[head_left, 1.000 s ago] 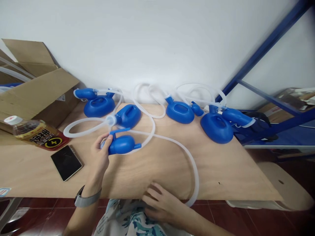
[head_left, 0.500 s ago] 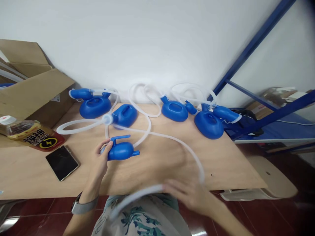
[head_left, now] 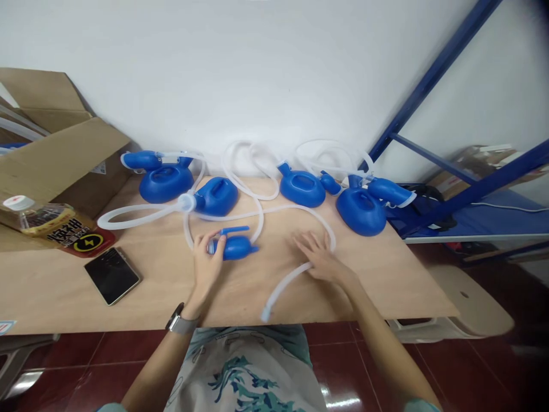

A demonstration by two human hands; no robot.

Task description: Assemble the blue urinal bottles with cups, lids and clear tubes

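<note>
On the wooden tabletop (head_left: 386, 286), the left hand (head_left: 207, 262) grips a blue bulb (head_left: 238, 248). The right hand (head_left: 319, 256) lies open on a clear tube (head_left: 285, 281).

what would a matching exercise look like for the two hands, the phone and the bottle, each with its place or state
Things:
1. left hand
2. right hand
3. phone
4. bottle

Places or states:
a. flat on the table, screen dark
b. on its side, beside the cardboard box
c. gripping the small blue container
d. spread flat on the clear hose

Pairs: 1-c, 2-d, 3-a, 4-b
</note>
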